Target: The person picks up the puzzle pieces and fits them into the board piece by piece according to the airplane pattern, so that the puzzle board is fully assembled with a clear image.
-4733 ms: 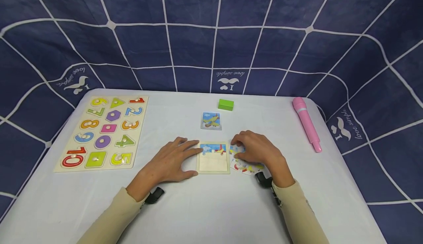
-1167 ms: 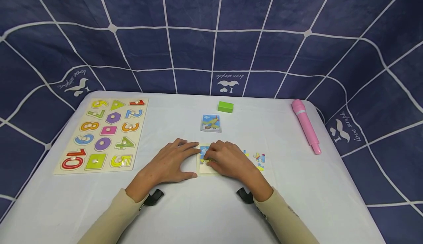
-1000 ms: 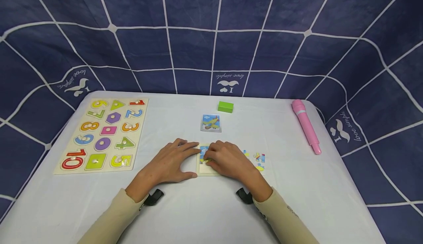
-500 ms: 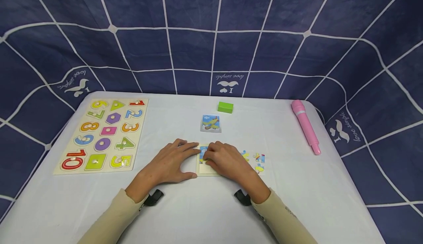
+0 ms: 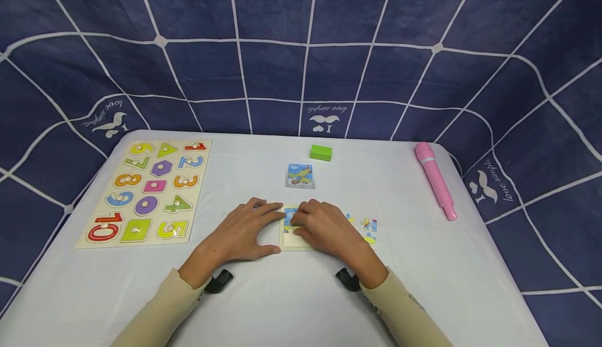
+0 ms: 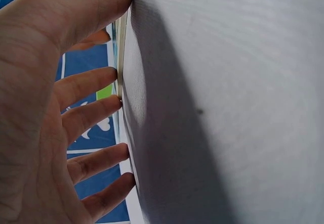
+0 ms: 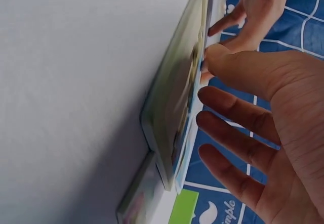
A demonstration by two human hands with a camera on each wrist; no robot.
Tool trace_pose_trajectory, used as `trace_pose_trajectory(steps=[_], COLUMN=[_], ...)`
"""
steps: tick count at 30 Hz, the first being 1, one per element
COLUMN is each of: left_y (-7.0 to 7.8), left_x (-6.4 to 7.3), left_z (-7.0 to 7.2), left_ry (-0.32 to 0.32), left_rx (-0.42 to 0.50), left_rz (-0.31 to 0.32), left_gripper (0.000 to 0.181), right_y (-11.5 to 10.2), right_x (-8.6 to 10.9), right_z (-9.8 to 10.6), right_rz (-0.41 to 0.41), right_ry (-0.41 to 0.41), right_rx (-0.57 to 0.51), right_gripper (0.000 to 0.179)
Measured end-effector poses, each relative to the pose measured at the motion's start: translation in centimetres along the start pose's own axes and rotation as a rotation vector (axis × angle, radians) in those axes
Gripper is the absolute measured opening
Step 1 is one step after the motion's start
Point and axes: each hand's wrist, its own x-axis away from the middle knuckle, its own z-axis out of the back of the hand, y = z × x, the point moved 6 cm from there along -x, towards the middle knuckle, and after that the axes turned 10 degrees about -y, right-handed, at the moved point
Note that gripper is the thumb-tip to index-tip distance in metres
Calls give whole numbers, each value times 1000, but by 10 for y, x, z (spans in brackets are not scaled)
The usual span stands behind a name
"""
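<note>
A small wooden jigsaw board [image 5: 293,243] lies in front of me. Blue-and-yellow picture pieces fill its upper left, and bare wood shows along the bottom. My left hand [image 5: 237,232] is flat and spread at the board's left edge; its thumb and finger touch the rim. With thumb and index finger, my right hand [image 5: 326,229] pinches a jigsaw piece [image 5: 290,229] on the board, its other fingers loosely bent in the right wrist view. That hand hides the board's right half. Several loose jigsaw pieces [image 5: 370,224] lie to its right, partly covered.
Behind the board lies an airplane picture tile [image 5: 300,175], with a green block [image 5: 321,152] farther back. A number-and-shape peg board [image 5: 160,193] occupies the table's left side. A pink wand with a pale band [image 5: 438,182] rests at the right.
Since the earliest frame, my right hand has moved left from the loose pieces onto the board. During the last second it shifts only slightly there. The left hand stays put.
</note>
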Motion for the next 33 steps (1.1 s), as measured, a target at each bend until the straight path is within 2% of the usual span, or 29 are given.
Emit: trace_pose_trajectory(steps=[4,17,22,33], left_y=[0,0,0,0], left_x=[0,-1,0,-1], left_z=[0,-1,-1,-2], left_ry=[-3,2,-1,1], left_rx=[-9,-15,-10,-13], left_rz=[4,5,10,16], left_gripper=[81,82,81,80], right_y=[6,31,39,56], right_x=[2,13,16,25], right_z=[2,12,15,16], right_rz=[-20,-110,-125,-198], right_ry=[14,-13,-27,-81], right_rx=[-9,-60,-60,-132], right_gripper=[22,30,31,37])
